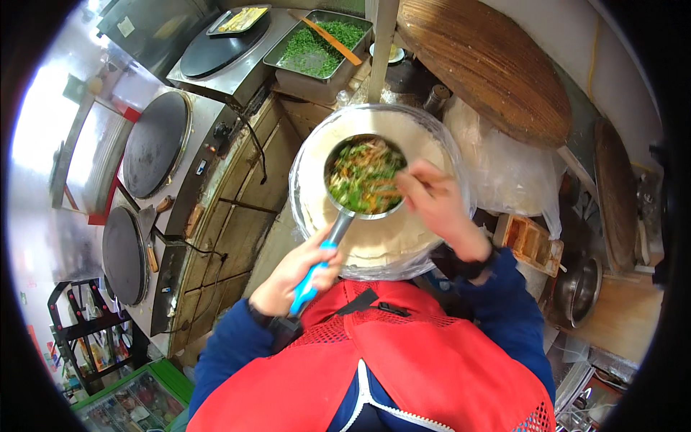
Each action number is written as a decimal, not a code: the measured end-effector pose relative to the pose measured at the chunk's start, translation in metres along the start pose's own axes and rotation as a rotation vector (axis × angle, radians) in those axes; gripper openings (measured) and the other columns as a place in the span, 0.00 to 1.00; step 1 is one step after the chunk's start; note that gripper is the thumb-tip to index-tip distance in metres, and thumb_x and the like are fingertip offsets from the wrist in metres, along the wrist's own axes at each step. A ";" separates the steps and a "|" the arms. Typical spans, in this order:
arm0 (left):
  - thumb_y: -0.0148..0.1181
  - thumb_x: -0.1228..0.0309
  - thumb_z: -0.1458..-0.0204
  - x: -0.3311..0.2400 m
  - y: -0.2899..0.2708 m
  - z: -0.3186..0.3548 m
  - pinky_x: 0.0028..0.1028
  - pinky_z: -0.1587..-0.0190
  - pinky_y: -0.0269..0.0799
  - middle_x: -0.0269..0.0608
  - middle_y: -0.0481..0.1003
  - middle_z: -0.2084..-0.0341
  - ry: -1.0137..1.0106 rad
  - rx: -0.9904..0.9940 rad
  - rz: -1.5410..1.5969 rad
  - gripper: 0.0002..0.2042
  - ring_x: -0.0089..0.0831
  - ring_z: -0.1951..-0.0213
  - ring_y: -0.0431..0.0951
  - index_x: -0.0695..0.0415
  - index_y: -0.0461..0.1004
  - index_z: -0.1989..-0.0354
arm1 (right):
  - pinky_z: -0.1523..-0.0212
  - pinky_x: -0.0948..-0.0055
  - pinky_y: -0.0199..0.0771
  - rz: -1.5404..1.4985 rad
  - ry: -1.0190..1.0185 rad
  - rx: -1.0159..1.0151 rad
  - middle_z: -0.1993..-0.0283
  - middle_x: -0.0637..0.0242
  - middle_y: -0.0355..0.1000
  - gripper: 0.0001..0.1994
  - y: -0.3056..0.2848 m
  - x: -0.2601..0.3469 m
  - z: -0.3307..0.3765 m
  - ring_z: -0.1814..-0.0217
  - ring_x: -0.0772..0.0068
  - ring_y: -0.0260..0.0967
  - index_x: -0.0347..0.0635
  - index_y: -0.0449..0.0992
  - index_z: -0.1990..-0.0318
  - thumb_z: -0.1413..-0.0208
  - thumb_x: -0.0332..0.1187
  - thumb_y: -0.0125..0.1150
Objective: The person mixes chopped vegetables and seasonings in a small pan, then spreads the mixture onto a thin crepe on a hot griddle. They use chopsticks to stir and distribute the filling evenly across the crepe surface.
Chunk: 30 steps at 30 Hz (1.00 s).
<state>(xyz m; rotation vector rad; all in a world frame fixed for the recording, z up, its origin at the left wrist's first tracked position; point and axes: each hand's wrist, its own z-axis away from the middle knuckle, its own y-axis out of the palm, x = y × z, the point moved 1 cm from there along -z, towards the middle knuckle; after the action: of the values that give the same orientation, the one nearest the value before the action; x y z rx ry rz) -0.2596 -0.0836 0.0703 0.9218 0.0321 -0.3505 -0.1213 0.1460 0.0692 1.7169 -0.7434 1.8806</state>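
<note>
My left hand (pixel 295 277) is wrapped round the blue-ended handle (pixel 308 282) of a small metal saucepan (pixel 344 211). The pan holds a mix of chopped greens (pixel 356 173) with orange and pale shreds. At the pan's right side, my right hand (pixel 435 198) is closed and smeared by motion. Thin brown sticks (pixel 385 189), apparently chopsticks, reach from its fingers into the mix. Beneath the pan lies a broad stack of pale round flatbreads (pixel 389 248), with clear plastic around its edge.
Round black griddles (pixel 155 144) line the counter on the left. A steel tray of chopped greens (pixel 317 54) stands beyond the flatbreads, a wooden spatula (pixel 327 37) across it. On the right are large wooden boards (pixel 489 65), a plastic bag (pixel 497 158), a wooden box (pixel 529 245) and a metal bowl (pixel 579 288).
</note>
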 end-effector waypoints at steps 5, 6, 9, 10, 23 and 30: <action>0.47 0.80 0.43 0.002 0.002 -0.004 0.15 0.85 0.54 0.36 0.61 0.74 0.009 0.105 -0.098 0.34 0.16 0.83 0.57 0.39 0.43 0.31 | 0.79 0.81 0.64 0.043 -0.020 0.019 0.77 0.69 0.70 0.08 -0.005 0.004 0.006 0.80 0.83 0.65 0.39 0.72 0.69 0.40 0.32 0.54; 0.47 0.79 0.43 0.004 0.002 -0.002 0.14 0.85 0.54 0.36 0.61 0.74 0.004 0.056 -0.105 0.33 0.16 0.82 0.57 0.40 0.44 0.31 | 0.80 0.80 0.64 0.031 -0.106 0.132 0.78 0.69 0.70 0.08 -0.002 0.006 0.004 0.80 0.82 0.65 0.39 0.72 0.69 0.40 0.32 0.54; 0.46 0.79 0.42 0.005 0.005 -0.002 0.14 0.85 0.55 0.35 0.61 0.73 0.001 0.237 -0.048 0.29 0.16 0.82 0.58 0.44 0.48 0.34 | 0.79 0.81 0.65 0.043 0.134 -0.075 0.76 0.68 0.71 0.06 -0.014 0.015 0.009 0.79 0.83 0.65 0.39 0.73 0.68 0.41 0.30 0.55; 0.46 0.79 0.42 0.007 0.004 -0.003 0.14 0.85 0.55 0.35 0.60 0.74 0.008 0.117 -0.070 0.29 0.16 0.82 0.58 0.43 0.48 0.33 | 0.79 0.82 0.65 0.100 0.075 -0.255 0.76 0.67 0.72 0.06 -0.017 0.016 0.010 0.80 0.83 0.66 0.38 0.73 0.69 0.41 0.30 0.55; 0.46 0.78 0.41 0.004 0.000 0.004 0.14 0.86 0.54 0.35 0.59 0.73 -0.020 0.320 0.003 0.31 0.17 0.82 0.58 0.43 0.43 0.31 | 0.77 0.80 0.59 0.026 0.105 0.107 0.79 0.71 0.66 0.06 -0.006 0.030 0.018 0.77 0.85 0.59 0.38 0.74 0.69 0.42 0.30 0.58; 0.48 0.78 0.43 0.007 -0.010 0.007 0.13 0.84 0.55 0.35 0.62 0.72 -0.041 0.365 0.061 0.32 0.16 0.80 0.58 0.40 0.46 0.32 | 0.75 0.80 0.65 0.117 0.147 0.131 0.74 0.70 0.70 0.05 -0.008 0.032 0.014 0.77 0.84 0.64 0.34 0.74 0.67 0.42 0.27 0.57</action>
<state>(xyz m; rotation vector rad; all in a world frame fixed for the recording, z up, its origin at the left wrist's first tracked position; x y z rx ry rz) -0.2575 -0.0969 0.0656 1.2731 -0.0999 -0.3238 -0.1087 0.1420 0.1024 1.6210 -0.6906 2.1522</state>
